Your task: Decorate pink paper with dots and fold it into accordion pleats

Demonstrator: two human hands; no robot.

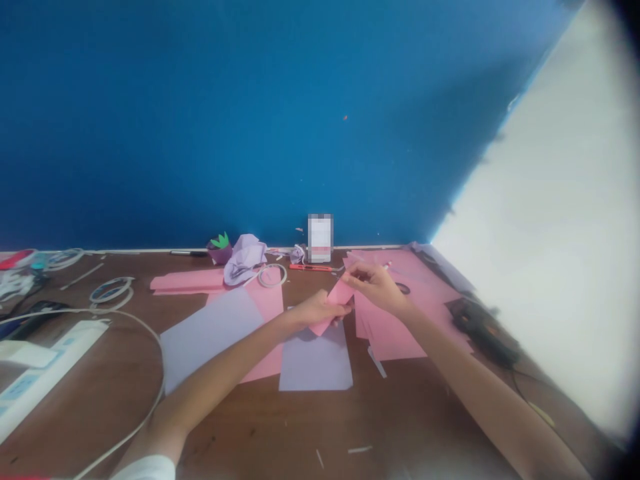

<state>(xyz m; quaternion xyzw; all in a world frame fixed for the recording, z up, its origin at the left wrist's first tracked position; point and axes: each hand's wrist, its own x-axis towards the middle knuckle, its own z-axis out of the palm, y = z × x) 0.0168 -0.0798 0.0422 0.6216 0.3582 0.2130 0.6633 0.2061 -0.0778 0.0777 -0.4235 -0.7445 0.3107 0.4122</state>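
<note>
Pink paper piece (340,293) held up off the bench (250,427).
My left hand (320,310) and right hand (375,287) pinch opposite ends, likely steadying it.

The small pink piece (334,303) pinched between both hands looks like thin matt paper, as do the pink sheets (395,327) and lilac sheets (315,363) lying flat on the smooth, slightly glossy brown wooden surface (280,427).

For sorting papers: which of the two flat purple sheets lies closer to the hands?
The smaller purple sheet, just beneath the left hand and right hand; the larger purple sheet lies farther left.
</note>
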